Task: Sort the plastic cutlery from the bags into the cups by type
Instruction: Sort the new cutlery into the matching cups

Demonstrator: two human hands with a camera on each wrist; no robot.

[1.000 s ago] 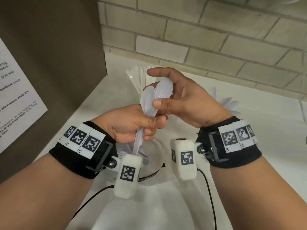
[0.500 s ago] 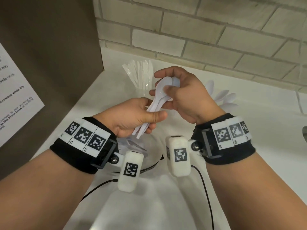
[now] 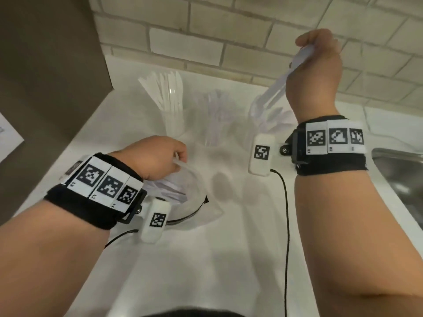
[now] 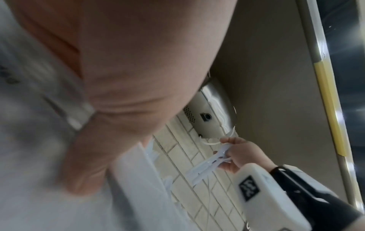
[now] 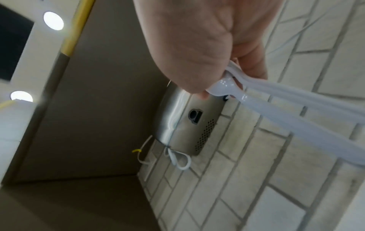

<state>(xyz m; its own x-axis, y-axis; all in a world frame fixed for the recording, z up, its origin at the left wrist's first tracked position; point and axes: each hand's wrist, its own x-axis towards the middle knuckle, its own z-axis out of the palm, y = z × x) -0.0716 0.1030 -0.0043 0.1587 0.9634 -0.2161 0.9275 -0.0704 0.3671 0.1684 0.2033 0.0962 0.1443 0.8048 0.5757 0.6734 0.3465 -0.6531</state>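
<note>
My right hand (image 3: 306, 45) is raised at the back right and grips a bunch of white plastic spoons (image 3: 295, 62) by their bowls. Their handles point down into the right clear cup (image 3: 256, 110), which holds more spoons. The right wrist view shows the spoons (image 5: 276, 106) pinched between thumb and fingers. The left cup (image 3: 169, 106) holds knives, and the middle cup (image 3: 212, 115) holds other white cutlery, blurred. My left hand (image 3: 176, 156), fingers curled, holds the rim of the clear bag (image 3: 194, 202) lying on the counter; white cutlery (image 3: 167, 186) shows inside it.
A brown cabinet side (image 3: 45, 65) with a paper notice (image 3: 9, 138) closes off the left. The brick wall (image 3: 229, 42) runs behind the cups. A steel sink (image 3: 400, 175) is at the right edge. Black wrist cables (image 3: 285, 213) trail over the white counter.
My right hand took the spoons from the left hand and carried them up and right over the right cup. The left hand dropped to the bag.
</note>
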